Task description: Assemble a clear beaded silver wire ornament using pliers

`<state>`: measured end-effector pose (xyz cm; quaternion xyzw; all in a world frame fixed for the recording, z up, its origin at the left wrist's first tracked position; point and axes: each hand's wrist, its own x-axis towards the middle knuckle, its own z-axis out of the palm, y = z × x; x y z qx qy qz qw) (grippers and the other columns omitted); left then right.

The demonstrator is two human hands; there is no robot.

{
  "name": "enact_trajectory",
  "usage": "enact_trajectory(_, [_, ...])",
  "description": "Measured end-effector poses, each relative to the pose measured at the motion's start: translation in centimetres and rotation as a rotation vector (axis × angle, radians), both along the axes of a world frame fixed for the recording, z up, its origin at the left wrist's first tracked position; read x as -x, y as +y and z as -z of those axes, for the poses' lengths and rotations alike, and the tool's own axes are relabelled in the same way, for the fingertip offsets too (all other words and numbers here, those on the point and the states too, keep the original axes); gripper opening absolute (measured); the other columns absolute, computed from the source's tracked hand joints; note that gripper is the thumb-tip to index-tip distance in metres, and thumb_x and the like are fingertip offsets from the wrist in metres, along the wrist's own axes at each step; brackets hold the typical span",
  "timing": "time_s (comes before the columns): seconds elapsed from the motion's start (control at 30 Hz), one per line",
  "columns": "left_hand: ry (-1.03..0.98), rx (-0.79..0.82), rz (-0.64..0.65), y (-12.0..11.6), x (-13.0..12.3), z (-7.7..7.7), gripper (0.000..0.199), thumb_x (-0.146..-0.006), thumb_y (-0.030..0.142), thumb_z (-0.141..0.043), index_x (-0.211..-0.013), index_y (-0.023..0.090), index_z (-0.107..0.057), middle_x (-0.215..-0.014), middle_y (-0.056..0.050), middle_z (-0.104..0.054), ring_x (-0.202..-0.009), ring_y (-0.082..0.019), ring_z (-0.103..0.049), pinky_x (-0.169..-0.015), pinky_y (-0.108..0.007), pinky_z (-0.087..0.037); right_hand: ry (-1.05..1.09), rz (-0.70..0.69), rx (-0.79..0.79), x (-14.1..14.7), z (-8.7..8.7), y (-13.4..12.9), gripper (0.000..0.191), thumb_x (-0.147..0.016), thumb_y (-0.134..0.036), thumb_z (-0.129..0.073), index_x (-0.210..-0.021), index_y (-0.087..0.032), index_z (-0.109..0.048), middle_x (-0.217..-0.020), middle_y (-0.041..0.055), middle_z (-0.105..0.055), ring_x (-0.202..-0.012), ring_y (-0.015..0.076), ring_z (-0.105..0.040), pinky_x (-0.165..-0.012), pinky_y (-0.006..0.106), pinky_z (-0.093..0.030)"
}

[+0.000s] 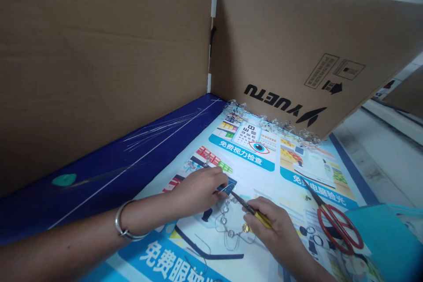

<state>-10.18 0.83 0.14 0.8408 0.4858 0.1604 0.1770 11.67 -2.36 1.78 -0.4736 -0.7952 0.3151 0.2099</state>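
Note:
My left hand [201, 187], with a silver bangle on its wrist, pinches a thin wire at the middle of the table. My right hand [271, 224] is closed around yellow-handled pliers [254, 216], whose dark tips point up and left to the wire loop by my left fingers. Below my hands hangs or lies a wire piece with clear round beads [231, 233] and one gold-coloured bead [245, 228]. Its curved wire ends spread over the printed sheet. Whether the plier tips grip the wire is too small to tell.
Red-handled scissors [340, 229] lie at the right beside a teal item [386, 238]. Wire-and-bead pieces [274, 124] line the foot of the cardboard wall [280, 44]. Straight thin wires [165, 125] and a green piece [64, 179] rest on the blue strip at left.

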Motion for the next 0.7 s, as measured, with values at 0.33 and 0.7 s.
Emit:
enact_trajectory(0.33, [-0.048, 0.005, 0.002, 0.21, -0.02, 0.02, 0.018, -0.076, 0.034, -0.059, -0.088, 0.019, -0.057, -0.086, -0.003, -0.055, -0.083, -0.020, -0.051, -0.071, -0.029, -0.038, -0.029, 0.048, -0.016, 0.85, 0.26, 0.95, 0.009, -0.080, -0.023, -0.052, -0.075, -0.020, -0.060, -0.068, -0.0015, -0.056, -0.063, 0.0121, -0.054, -0.058, 0.021, -0.040])
enact_trajectory(0.7, [-0.123, 0.032, -0.012, 0.52, 0.04, 0.19, 0.014, -0.071, 0.030, -0.064, -0.081, 0.021, -0.061, -0.084, -0.001, -0.055, -0.086, -0.020, -0.049, -0.078, -0.030, -0.036, -0.061, 0.124, -0.008, 0.96, 0.46, 0.40, 0.011, -0.081, -0.025, -0.051, -0.082, -0.020, -0.062, -0.074, 0.0005, -0.059, -0.068, 0.0144, -0.055, -0.061, 0.023, -0.041])
